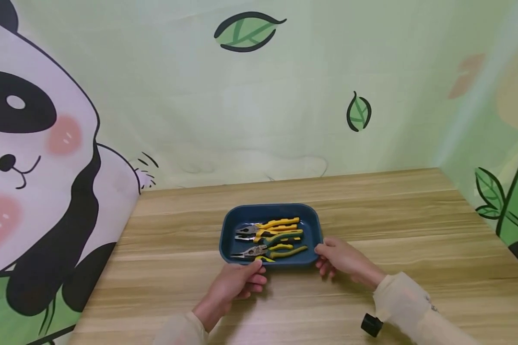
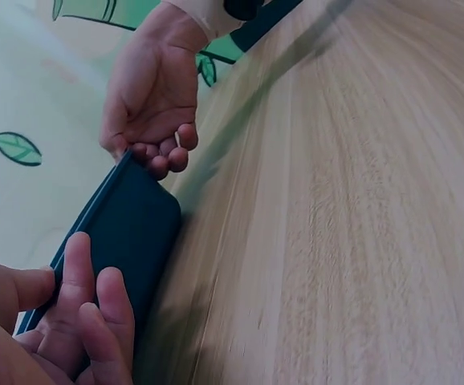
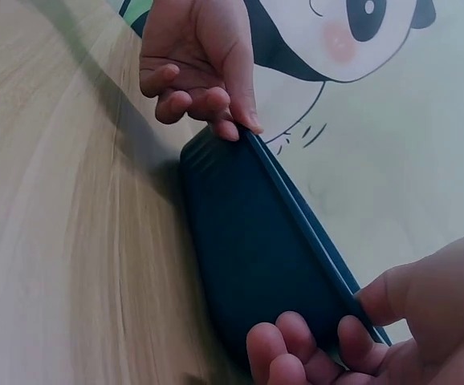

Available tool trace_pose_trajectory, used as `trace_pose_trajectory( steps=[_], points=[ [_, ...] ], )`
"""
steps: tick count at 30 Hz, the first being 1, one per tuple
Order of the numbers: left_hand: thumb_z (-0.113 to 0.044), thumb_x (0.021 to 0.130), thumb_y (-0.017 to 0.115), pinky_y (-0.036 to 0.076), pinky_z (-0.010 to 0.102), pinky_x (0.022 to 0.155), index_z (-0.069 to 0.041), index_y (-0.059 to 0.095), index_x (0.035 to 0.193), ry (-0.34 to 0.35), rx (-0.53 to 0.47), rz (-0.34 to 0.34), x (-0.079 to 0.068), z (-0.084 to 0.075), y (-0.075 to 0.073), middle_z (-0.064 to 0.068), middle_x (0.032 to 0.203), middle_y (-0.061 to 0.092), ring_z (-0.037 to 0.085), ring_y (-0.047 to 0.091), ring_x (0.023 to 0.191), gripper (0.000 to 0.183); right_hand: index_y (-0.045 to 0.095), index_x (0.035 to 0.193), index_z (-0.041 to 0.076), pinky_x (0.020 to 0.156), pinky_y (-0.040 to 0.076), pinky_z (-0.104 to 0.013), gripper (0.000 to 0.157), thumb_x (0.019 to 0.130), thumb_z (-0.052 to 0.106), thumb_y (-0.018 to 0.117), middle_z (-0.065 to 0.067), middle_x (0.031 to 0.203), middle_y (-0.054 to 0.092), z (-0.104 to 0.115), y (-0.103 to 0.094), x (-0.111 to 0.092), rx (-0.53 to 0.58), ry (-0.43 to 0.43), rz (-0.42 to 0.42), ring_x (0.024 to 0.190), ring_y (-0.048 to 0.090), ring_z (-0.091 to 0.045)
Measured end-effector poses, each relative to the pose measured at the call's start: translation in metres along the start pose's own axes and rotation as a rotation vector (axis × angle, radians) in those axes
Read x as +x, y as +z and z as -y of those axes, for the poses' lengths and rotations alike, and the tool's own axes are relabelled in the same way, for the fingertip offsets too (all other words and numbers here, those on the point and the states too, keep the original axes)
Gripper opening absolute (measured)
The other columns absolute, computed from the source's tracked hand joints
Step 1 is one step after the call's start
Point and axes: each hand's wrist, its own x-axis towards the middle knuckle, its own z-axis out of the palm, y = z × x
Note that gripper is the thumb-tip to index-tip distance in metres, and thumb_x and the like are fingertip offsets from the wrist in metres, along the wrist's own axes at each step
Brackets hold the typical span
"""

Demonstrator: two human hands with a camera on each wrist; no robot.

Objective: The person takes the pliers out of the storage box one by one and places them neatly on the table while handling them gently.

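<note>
A dark blue rectangular tray (image 1: 226, 235) rests on the wooden table. Inside lie several pliers with their jaws toward the left: yellow-handled pliers (image 1: 280, 222) at the back, and green-and-yellow-handled pliers (image 1: 285, 236) nearer the front. My left hand (image 1: 237, 282) pinches the front rim, thumb on top and fingers beneath. At the right front corner, my right hand (image 1: 338, 256) grips the rim between thumb and fingers. Both wrist views show the tray's outer wall (image 2: 128, 233) (image 3: 256, 241) with a hand at each end; the pliers are hidden there.
The wooden table (image 1: 177, 230) extends around the tray. Behind it hangs a pale green backdrop (image 1: 259, 120) with leaves, and a large panda picture (image 1: 39, 158) covers the left side. A small black device (image 1: 371, 325) sits by the right sleeve.
</note>
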Motion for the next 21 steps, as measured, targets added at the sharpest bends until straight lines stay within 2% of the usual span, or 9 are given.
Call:
trace_pose_trajectory(
  steps=[11,21],
  points=[
    [-0.047,0.104,0.057,0.045,0.024,0.058,-0.003,0.074,0.108,-0.006,0.043,0.047,0.001,0.003,0.012,-0.004,0.082,0.074,0.009,0.068,0.069,0.048,0.059,0.096,-0.004,0.056,0.052,-0.030,0.020,0.103,0.011,0.048,-0.010,0.082,0.064,-0.006,-0.015,-0.003,-0.014,-0.018,0.040,0.067,0.064,-0.019],
    [-0.046,0.103,0.059,0.045,0.024,0.059,-0.002,0.073,0.107,-0.016,0.031,0.063,-0.004,0.003,0.011,-0.003,0.082,0.074,0.009,0.068,0.070,0.046,0.060,0.096,-0.004,0.058,0.053,-0.031,0.022,0.105,0.011,0.047,-0.012,0.083,0.065,-0.007,-0.025,-0.005,-0.029,-0.013,0.067,0.067,0.064,-0.020]
  ],
)
